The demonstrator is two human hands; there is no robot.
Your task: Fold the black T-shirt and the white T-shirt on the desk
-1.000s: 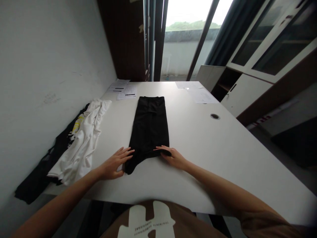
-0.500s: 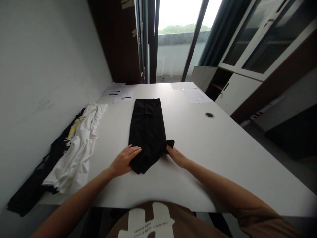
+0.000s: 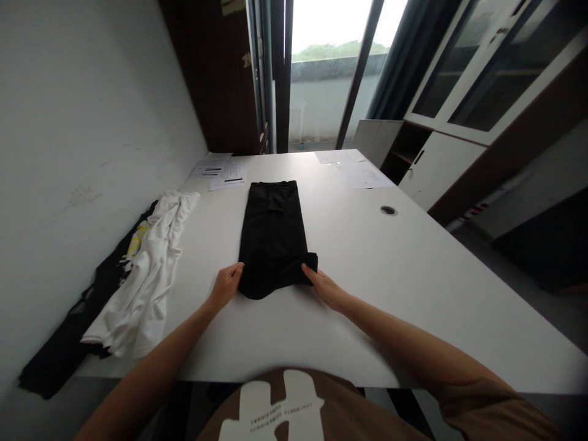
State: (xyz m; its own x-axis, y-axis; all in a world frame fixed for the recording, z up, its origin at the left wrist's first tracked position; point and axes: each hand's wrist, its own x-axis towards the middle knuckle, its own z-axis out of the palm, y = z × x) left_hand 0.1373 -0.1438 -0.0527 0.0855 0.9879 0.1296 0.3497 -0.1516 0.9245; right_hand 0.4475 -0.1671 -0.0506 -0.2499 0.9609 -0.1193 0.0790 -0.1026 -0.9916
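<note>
A black garment point(image 3: 274, 229) lies lengthwise on the white table point(image 3: 367, 275), its near end turned up and over itself. At the left near edge, my left hand point(image 3: 228, 283) pinches the cloth with curled fingers. On the other side, my right hand point(image 3: 320, 283) grips the folded corner, thumb on top and the other fingers partly hidden under the cloth. The garment's far end, with a small flap near it, lies flat.
At the table's left lie a crumpled white garment point(image 3: 149, 269) and a black one point(image 3: 87, 318) beside the wall. Papers point(image 3: 227, 173) rest at the far left, more papers point(image 3: 362, 171) at the far right, near a round cable hole point(image 3: 388, 211).
My left hand has gone from lying spread on the cloth to gripping its edge. The near end of the black garment has moved up and away from me, now folded over more evenly.
</note>
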